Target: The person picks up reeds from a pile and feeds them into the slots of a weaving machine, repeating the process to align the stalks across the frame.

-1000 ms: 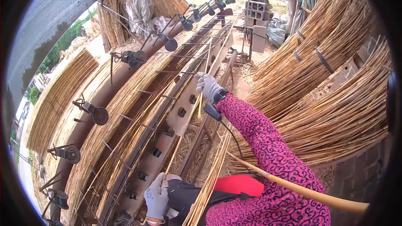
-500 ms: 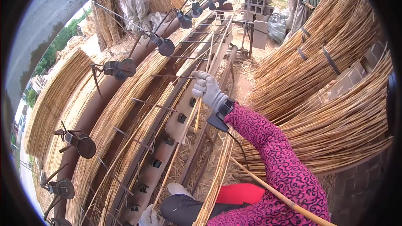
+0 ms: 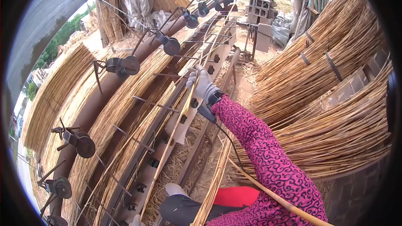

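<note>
In a pale glove, my right hand (image 3: 202,84) closes round a few long thin reeds (image 3: 186,104) near the middle of the view. These reeds lie lengthwise along the metal frame (image 3: 184,126), over its dark clips. At the bottom edge, only the top of my gloved left hand (image 3: 136,221) shows, at the lower end of a reed; its fingers are mostly cut off. A narrow bundle of reeds (image 3: 214,184) and a thicker cane (image 3: 284,203) lie close to my body, below my right forearm.
Left of the frame runs a brown pipe (image 3: 90,106) carrying black spools (image 3: 85,145) on brackets. Metal pins (image 3: 155,104) stick out among the reeds. Large reed stacks (image 3: 322,138) lie at the right; concrete blocks (image 3: 261,8) stand at the back.
My right hand has shifted slightly left, and the reeds in it now lie closer along the frame. My left hand has moved down and left, mostly out of view.
</note>
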{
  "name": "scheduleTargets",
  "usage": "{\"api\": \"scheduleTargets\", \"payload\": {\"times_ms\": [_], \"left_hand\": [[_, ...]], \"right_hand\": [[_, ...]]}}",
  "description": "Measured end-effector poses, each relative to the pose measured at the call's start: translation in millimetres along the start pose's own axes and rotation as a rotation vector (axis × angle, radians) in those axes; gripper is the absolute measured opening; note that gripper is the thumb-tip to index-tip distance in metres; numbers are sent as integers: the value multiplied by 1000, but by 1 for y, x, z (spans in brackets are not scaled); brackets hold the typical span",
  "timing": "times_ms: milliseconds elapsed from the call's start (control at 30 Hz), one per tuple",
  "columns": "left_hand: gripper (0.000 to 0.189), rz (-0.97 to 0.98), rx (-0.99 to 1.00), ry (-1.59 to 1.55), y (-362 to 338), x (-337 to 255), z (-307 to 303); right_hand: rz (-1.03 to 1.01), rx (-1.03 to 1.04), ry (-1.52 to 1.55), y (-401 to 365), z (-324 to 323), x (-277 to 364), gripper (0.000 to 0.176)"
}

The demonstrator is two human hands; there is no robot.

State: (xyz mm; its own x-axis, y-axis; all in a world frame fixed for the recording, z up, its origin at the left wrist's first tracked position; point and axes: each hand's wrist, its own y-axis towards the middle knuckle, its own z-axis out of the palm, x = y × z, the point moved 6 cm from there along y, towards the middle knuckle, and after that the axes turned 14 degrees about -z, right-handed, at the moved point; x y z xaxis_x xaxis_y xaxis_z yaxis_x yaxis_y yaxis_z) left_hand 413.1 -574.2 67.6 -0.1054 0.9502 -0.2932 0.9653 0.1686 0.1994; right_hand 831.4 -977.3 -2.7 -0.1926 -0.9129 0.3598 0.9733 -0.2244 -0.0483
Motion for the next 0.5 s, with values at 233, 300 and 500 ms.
{"api": "scheduleTargets", "payload": {"times_ms": [233, 300, 500], "left_hand": [[27, 107, -122, 34, 21, -25, -7], [25, 113, -152, 30, 15, -14, -12], [23, 143, -50, -78, 23, -37, 26]], "right_hand": [[-114, 0, -202, -25, 11, -2, 19], [-1, 14, -115, -30, 9, -12, 17], [47, -40, -123, -13, 1, -7, 11]]}}
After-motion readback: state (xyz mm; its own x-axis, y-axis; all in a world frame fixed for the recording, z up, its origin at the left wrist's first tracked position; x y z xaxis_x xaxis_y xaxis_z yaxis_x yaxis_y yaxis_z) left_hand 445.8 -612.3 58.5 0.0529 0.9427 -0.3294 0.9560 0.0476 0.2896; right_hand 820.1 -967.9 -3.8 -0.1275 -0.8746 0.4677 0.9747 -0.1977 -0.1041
